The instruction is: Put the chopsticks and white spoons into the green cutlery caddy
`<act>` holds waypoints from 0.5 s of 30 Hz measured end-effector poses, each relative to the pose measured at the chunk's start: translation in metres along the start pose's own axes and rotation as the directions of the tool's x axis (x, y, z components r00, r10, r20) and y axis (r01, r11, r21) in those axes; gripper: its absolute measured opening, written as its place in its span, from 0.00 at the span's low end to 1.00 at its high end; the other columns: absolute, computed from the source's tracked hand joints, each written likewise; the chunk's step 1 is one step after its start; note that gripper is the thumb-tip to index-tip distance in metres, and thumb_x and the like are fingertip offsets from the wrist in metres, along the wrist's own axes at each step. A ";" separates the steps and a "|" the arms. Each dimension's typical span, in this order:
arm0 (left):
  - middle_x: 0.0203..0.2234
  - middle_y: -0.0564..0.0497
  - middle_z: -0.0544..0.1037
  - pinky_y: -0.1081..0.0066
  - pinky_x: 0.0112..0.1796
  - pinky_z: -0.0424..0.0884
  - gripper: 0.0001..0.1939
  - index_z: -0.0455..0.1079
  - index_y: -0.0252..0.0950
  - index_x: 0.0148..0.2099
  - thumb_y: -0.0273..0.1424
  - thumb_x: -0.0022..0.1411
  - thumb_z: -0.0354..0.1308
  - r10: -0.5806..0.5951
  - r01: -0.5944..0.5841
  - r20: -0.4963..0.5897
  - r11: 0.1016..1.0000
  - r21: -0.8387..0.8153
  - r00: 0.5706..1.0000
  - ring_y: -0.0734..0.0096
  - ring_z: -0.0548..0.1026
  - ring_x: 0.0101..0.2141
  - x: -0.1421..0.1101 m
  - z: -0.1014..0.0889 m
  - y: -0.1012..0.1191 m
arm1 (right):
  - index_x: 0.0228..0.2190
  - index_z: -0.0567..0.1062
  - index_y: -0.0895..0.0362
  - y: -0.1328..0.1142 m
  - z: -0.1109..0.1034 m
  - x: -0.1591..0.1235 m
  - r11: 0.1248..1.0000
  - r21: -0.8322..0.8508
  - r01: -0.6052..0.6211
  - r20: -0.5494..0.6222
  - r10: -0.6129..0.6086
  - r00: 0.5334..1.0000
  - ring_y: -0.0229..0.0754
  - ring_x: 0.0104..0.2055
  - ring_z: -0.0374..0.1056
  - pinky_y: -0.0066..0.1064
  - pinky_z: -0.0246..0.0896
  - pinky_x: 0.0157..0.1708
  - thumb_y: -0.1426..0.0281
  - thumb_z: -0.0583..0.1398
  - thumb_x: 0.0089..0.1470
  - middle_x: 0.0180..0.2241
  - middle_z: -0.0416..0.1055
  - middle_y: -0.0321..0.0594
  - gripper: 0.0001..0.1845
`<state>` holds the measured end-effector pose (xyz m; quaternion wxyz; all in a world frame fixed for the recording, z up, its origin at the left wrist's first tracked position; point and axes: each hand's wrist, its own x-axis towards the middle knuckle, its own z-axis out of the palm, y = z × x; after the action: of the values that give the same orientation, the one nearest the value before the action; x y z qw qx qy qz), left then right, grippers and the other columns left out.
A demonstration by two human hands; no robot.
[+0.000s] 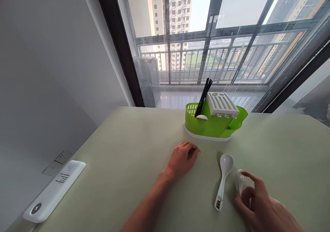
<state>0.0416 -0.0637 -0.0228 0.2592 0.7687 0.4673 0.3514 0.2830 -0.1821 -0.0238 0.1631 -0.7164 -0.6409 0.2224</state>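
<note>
My left hand [183,157] rests on the table in front of the green utensil holder [206,128]. Its fingers curl in loosely, and nothing shows between them. At the right, my right hand [260,199] grips a small glossy white spoon [239,181] between thumb and index finger; the hand hides part of it. Just left of that hand lies a larger white spoon [224,177], bowl away from me, with a printed label on its handle. Black chopsticks [203,97] lean in the holder's left compartment beside a white rounded end [201,117].
A white slotted rack [222,104] sits atop the holder's middle. On the table's [123,146] left edge lies a long white device [56,190] with printed text. A wall with a socket [63,157] bounds the left side; glass windows [185,66] stand behind.
</note>
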 end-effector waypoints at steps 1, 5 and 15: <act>0.36 0.49 0.82 0.69 0.43 0.71 0.09 0.77 0.38 0.39 0.30 0.68 0.54 0.003 -0.003 -0.002 1.000 0.001 1.000 0.67 0.77 0.38 0.000 0.000 0.000 | 0.58 0.57 0.50 -0.002 0.000 -0.001 1.000 0.010 -0.023 0.000 0.023 1.000 0.46 0.23 0.72 0.32 0.63 0.23 0.49 0.53 0.58 0.24 0.72 0.30 0.31; 0.35 0.49 0.82 0.69 0.43 0.71 0.09 0.77 0.37 0.39 0.30 0.68 0.55 0.014 -0.014 -0.019 1.000 -0.005 1.000 0.67 0.77 0.38 0.000 0.001 -0.001 | 0.62 0.57 0.50 -0.011 0.001 -0.008 0.999 0.021 -0.030 -0.102 0.032 0.994 0.46 0.22 0.69 0.32 0.61 0.25 0.52 0.51 0.59 0.21 0.69 0.29 0.33; 0.36 0.49 0.82 0.69 0.43 0.71 0.10 0.77 0.37 0.39 0.30 0.68 0.55 0.020 -0.020 -0.017 1.000 -0.002 1.000 0.67 0.77 0.38 0.000 0.002 -0.002 | 0.54 0.68 0.48 -0.001 0.002 -0.014 0.999 0.024 0.035 -0.114 -0.032 0.993 0.44 0.20 0.66 0.31 0.59 0.24 0.53 0.51 0.58 0.19 0.67 0.30 0.26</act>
<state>0.0420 -0.0626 -0.0258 0.2525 0.7701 0.4613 0.3610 0.2802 -0.1956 -0.0234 0.2124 -0.7147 -0.6396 0.1871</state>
